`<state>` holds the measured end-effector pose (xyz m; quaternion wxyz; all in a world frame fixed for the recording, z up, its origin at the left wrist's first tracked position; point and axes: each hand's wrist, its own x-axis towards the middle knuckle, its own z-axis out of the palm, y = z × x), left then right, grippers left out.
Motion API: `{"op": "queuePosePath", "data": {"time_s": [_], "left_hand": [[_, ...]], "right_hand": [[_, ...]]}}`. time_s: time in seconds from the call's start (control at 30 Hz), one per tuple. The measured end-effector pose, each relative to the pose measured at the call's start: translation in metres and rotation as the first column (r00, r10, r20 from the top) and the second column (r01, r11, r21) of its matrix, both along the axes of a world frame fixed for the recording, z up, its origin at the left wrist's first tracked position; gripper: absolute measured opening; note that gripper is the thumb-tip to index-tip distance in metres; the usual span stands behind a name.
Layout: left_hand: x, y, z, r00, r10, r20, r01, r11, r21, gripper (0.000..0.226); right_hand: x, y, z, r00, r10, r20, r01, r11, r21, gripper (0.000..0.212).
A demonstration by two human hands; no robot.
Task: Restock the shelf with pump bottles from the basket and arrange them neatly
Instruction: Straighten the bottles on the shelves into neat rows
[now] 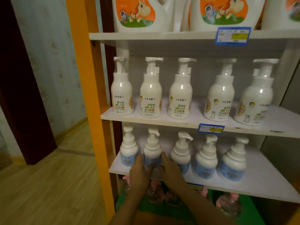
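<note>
Cupping second white blue-labelled pump bottle (152, 153) on lower white shelf (259, 181): our left hand (138, 172) and right hand (170, 170), fingers touching its sides; four matching bottles alongside.

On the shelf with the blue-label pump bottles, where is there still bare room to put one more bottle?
Bare shelf board lies right of the last blue-label bottle, up to the side wall. The left part is crowded: both hands, left hand and right hand, flank the second bottle, close to its neighbours. The front edge also shows a narrow free strip.
</note>
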<state>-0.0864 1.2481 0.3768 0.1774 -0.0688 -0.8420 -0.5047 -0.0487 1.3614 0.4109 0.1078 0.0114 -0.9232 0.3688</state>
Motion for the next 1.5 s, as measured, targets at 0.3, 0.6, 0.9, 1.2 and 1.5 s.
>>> {"op": "queuePosePath", "data": {"time_s": [0.3,0.6,0.9,1.2,1.5], "left_hand": [[0.035,0.042,-0.001,0.981,-0.191,0.035,0.193,0.977,-0.089,0.039],[0.016,0.069,0.001,0.963,-0.268,-0.035,0.266,0.962,-0.055,0.034],[0.015,0.075,-0.005,0.990,-0.137,-0.030,0.133,0.985,-0.109,0.043],[0.066,0.115,0.007,0.958,-0.284,-0.026,0.283,0.958,-0.047,0.045],[0.036,0.147,0.003,0.934,-0.356,0.007,0.355,0.930,-0.093,0.046]], "right_hand": [[0.044,0.049,-0.021,0.900,-0.336,-0.278,0.297,0.939,-0.174,0.013],[0.021,0.061,-0.026,0.923,-0.342,-0.176,0.313,0.934,-0.174,0.042],[0.034,0.061,-0.016,0.946,-0.294,-0.135,0.261,0.940,-0.219,0.047],[0.074,0.117,-0.024,0.848,-0.494,-0.192,0.445,0.860,-0.251,0.022],[0.051,0.136,-0.027,0.897,-0.423,-0.127,0.388,0.893,-0.229,0.025]]}}
